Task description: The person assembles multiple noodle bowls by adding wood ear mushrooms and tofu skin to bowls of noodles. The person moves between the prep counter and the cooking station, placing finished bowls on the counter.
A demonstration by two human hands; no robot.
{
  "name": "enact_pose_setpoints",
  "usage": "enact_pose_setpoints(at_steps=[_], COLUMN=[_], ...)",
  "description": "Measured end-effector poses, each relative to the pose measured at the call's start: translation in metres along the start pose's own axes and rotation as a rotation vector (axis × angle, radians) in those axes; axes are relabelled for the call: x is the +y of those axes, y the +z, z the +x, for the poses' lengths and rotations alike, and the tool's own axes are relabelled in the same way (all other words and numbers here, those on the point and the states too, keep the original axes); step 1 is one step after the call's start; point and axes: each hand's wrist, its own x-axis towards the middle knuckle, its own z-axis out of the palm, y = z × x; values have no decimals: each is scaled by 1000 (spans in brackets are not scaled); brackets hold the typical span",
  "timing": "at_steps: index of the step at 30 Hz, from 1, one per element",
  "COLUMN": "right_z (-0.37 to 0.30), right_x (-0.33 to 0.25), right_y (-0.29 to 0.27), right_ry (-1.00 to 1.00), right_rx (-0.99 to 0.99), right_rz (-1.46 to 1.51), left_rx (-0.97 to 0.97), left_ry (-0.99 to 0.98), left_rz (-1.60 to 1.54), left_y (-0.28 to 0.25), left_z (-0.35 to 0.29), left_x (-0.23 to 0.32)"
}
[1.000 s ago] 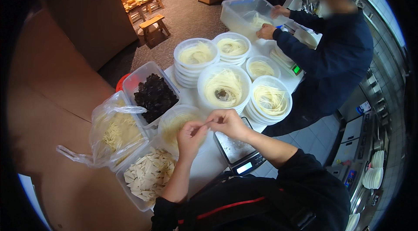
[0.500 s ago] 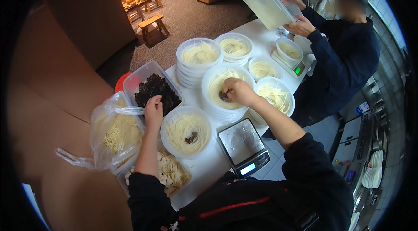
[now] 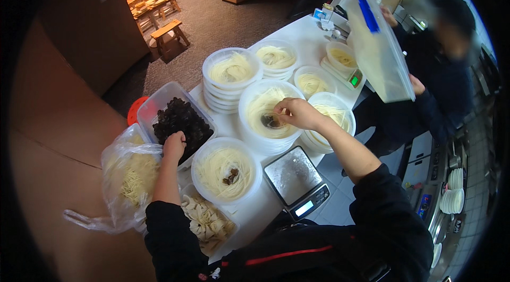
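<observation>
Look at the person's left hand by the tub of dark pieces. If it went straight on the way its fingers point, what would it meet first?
The left hand points up and away into the clear tub. It would meet the dark pieces first; it seems to touch them already, though depth is unclear.

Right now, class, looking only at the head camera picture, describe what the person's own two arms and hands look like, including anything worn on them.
Both hands are bare, with no gloves, rings or watch visible. The left hand and right hand come out of dark, nearly black long sleeves pushed up toward the elbows, leaving the forearms uncovered. The same dark garment shows a thin red stripe across the chest at the lower edge.
</observation>
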Motion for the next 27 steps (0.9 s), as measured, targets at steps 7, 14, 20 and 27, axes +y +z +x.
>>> enact_pose_setpoints(at_steps=[7,14,20,27], right_z=[1,13,9,-9], right_x=[-28,-95,-129,-129], right_y=[10,67,112,129], right_ry=[6,-132,10,-355], right_rx=[130,-41,-279,55], right_rz=[240,733,1096,404], left_rx=[373,262,122,54], left_ry=[-6,7,47,-54], left_rz=[-514,-1740,-1992,-2424], left_y=[-28,-57,-16,9], left_z=[-14,-81,-140,-156], left_x=[-3,59,113,124])
